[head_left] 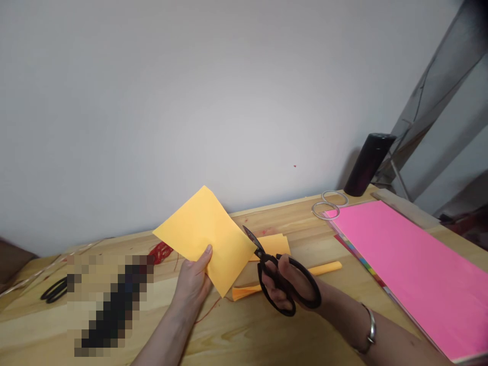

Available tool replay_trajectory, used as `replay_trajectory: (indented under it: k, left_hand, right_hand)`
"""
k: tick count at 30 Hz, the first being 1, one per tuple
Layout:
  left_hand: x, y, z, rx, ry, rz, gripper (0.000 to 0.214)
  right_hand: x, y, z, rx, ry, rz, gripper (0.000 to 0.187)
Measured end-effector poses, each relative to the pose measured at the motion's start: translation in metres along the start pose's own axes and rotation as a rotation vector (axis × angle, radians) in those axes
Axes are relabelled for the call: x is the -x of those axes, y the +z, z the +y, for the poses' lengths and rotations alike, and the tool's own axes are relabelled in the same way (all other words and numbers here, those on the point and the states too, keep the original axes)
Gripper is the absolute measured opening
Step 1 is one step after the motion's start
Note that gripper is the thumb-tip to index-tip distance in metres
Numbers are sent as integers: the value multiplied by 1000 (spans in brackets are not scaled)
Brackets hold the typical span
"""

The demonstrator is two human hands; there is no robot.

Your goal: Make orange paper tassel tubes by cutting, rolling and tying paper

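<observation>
A square yellow sheet of paper (pixel 206 223) is raised above the table, pinched by my left hand (pixel 196 274) with the thumb on its front face. My right hand (pixel 284 279) has its fingers through the large black handles of a pair of scissors (pixel 263 254). The blades are spread, with the paper's right corner between or just against them; I cannot tell which. Behind the scissors lie more yellow paper (pixel 276 244) and a rolled yellow strip (pixel 330 268) on the wooden table.
Pink paper (pixel 412 269) covers the table's right side, with two silvery rings (pixel 326 210) at its far corner. A black cylinder (pixel 369 165) stands behind. Red thread (pixel 162 251) and another black-handled tool (pixel 55 291) lie left, beside a blurred-out dark object (pixel 114 305).
</observation>
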State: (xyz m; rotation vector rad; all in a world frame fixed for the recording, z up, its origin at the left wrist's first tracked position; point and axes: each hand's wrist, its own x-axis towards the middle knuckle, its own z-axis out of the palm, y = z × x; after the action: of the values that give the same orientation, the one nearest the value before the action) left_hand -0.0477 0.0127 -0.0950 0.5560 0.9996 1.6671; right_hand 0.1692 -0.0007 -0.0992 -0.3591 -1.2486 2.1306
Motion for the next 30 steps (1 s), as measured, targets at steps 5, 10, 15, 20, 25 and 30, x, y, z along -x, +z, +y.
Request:
replay_trajectory:
  k: [5,10,15,20,25,30]
  left_hand:
    - [0,0,0,1,-6,-18,49]
    - [0,0,0,-4,-2,-8,50]
    - [1,0,0,-3,9,-13,51]
    - [1,0,0,-13,5,-17,49]
    - [1,0,0,-16,-2,-4,49]
    - [2,0,-1,-27,-1,-6,50]
  right_hand:
    - [1,0,-1,-9,38,2,61]
    - [0,0,-2,4,32,5,60]
    - [2,0,-3,29,29,4,60]
    - [3,1,-4,39,10,-14,61]
    - [2,-1,-1,25,29,-22,66]
    - [1,-1,1,26,15,-7,69]
